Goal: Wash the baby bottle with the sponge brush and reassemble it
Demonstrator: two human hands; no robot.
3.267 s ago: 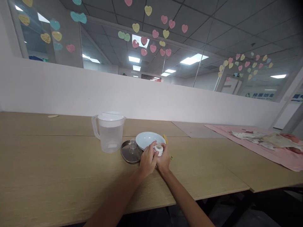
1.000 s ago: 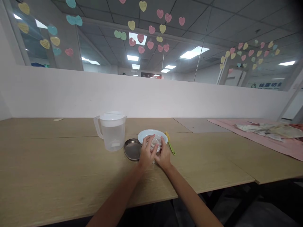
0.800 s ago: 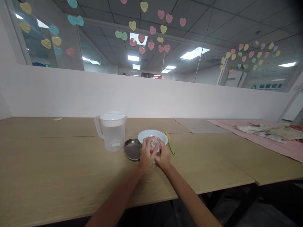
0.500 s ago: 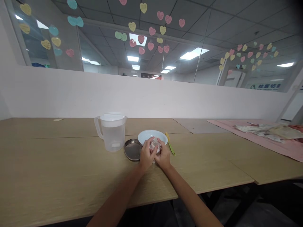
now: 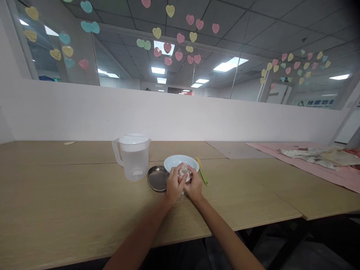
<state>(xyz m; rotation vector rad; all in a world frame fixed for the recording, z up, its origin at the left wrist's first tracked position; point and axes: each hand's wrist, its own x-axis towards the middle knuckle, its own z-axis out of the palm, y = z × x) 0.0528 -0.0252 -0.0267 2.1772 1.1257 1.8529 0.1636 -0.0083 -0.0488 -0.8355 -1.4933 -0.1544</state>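
Between my two hands is a small clear baby bottle nipple [image 5: 185, 170] set in a whitish ring. My left hand [image 5: 174, 183] closes on it from the left, thumb and fingers against its side. From the right, my right hand [image 5: 194, 183] grips the same piece, its fingers curled. Both hands are over the near rim of a white bowl [image 5: 171, 160]. Left of them lies a round shallow metal dish [image 5: 157, 179], close to my left hand. A brush [image 5: 204, 176] with a green handle and yellow head lies right of the bowl.
A lidded clear plastic pitcher [image 5: 135, 161] with liquid stands at the left of the dish. Far right, a pink cloth [image 5: 270, 152] carries crumpled fabric. The wooden table [image 5: 84, 206] runs to a white wall [image 5: 84, 112] behind.
The nipple's tip looks lower and rounder between my fingers than before. Both hands keep their grip in nearly the same place.
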